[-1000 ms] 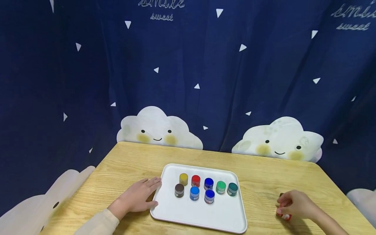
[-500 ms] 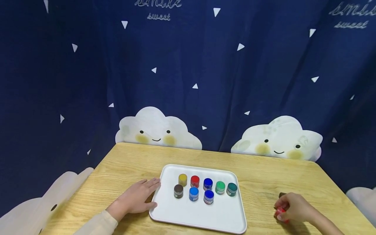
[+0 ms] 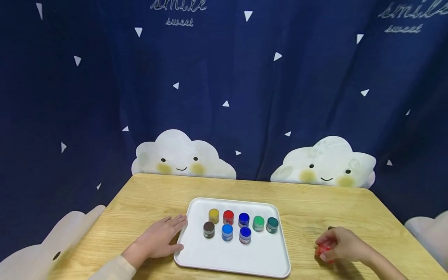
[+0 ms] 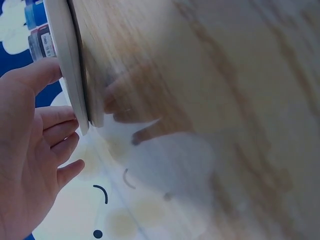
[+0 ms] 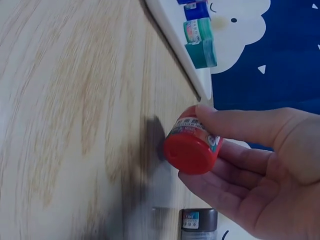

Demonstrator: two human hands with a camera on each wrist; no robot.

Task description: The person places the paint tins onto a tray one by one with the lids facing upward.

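Observation:
My right hand [image 3: 344, 244] holds a small paint jar with a red lid [image 5: 192, 145], to the right of the tray, between thumb and fingers. In the right wrist view the jar is tilted and its printed label shows; whether it touches the table I cannot tell. Beside that hand a dark-lidded paint jar [image 5: 199, 222] stands on the table, mostly hidden in the head view. My left hand [image 3: 157, 238] lies at the left edge of the white tray [image 3: 231, 258], its fingertips on the rim and its fingers nearly straight.
On the tray stand several paint jars in two rows: yellow [image 3: 214, 215], red [image 3: 228, 216], dark blue [image 3: 244, 219], green [image 3: 258, 223] and teal [image 3: 272, 224] behind, brown [image 3: 209, 229], light blue [image 3: 227, 231] and blue [image 3: 245, 235] in front. A curtain [image 3: 210, 77] hangs behind the wooden table [image 3: 157, 186].
The right hand has taken a fuller hold of the red-lidded jar and moved it slightly left, toward the tray. The left hand keeps its place at the rim. The head view has turned slightly right.

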